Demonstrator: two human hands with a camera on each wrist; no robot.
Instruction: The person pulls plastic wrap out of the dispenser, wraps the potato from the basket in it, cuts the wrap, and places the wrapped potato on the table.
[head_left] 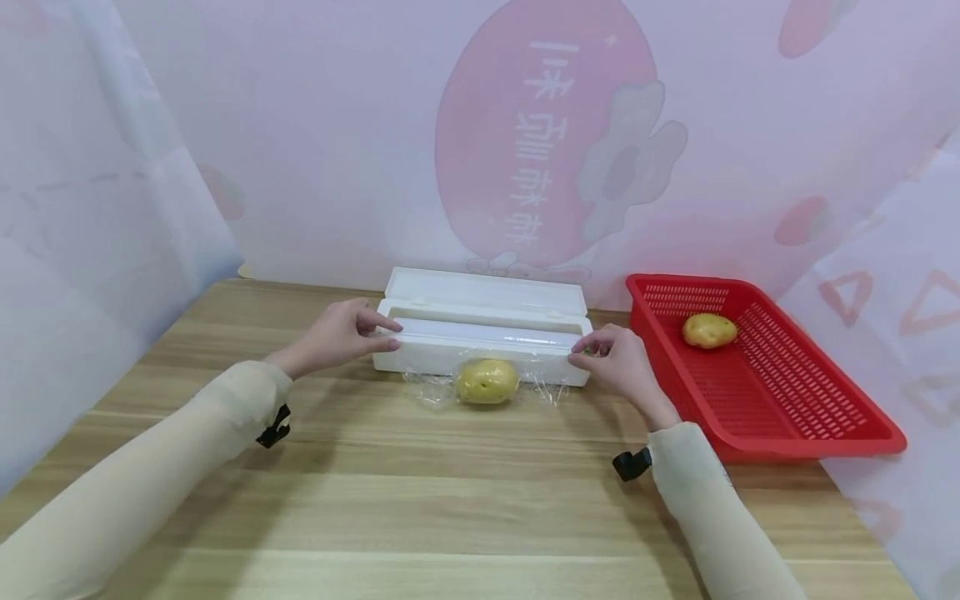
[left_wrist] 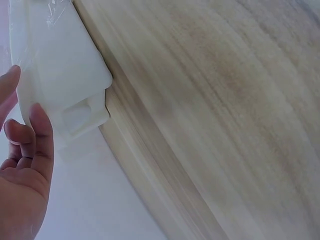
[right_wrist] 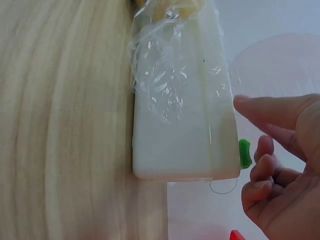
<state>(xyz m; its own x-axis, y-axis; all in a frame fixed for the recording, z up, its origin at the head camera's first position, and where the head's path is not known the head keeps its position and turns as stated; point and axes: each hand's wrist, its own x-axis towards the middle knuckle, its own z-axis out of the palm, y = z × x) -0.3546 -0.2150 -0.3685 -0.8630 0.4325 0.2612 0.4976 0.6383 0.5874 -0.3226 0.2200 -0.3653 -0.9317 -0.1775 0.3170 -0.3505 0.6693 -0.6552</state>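
Note:
A white cling film dispenser box [head_left: 480,357] stands at the back of the table, its lid [head_left: 487,290] raised, with a film roll [head_left: 487,332] inside. My left hand [head_left: 341,337] is at the box's left end, thumb and forefinger slightly apart by the front edge. At the other end, my right hand [head_left: 618,362] has its thumb and forefinger by the edge, near a small green piece [right_wrist: 245,154]. Whether either hand touches film is unclear. A potato [head_left: 487,382] lies against the box front, with crumpled clear film [right_wrist: 160,75] around it.
On the right stands a red plastic basket [head_left: 813,375] with slotted walls, holding another potato [head_left: 708,331]. A wood-grain table [head_left: 450,500] lies under everything. Printed cloth [head_left: 322,150] hangs behind and at the sides.

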